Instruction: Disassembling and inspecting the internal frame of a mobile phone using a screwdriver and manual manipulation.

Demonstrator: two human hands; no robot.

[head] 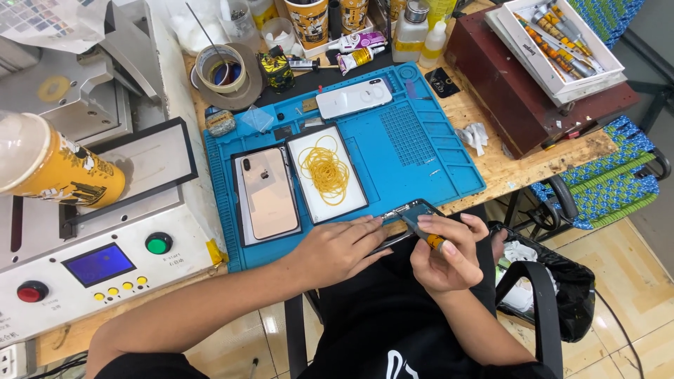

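1. The left hand lies flat, fingers stretched out, pressing on the near left end of an opened phone; its grip is wide and closes on nothing.
2. The phone sits at the near edge of the blue mat, partly over the edge of the desk.
3. The right hand has its grip pinched narrow round a small tool with an orange band, its tip on the phone.
4. On the mat, left of the hands, a gold phone lies back up in a dark frame.
5. Just right of it, a white tray holds yellow rubber bands.
6. At the far side of the mat lies a white phone, back up.
7. A tape roll sits far left of the mat.
8. A grey machine with a blue screen, a green button and a red button stands at the left.
9. A yellow cup lies on it.
10. A dark red box at the far right carries a white tray of tools.
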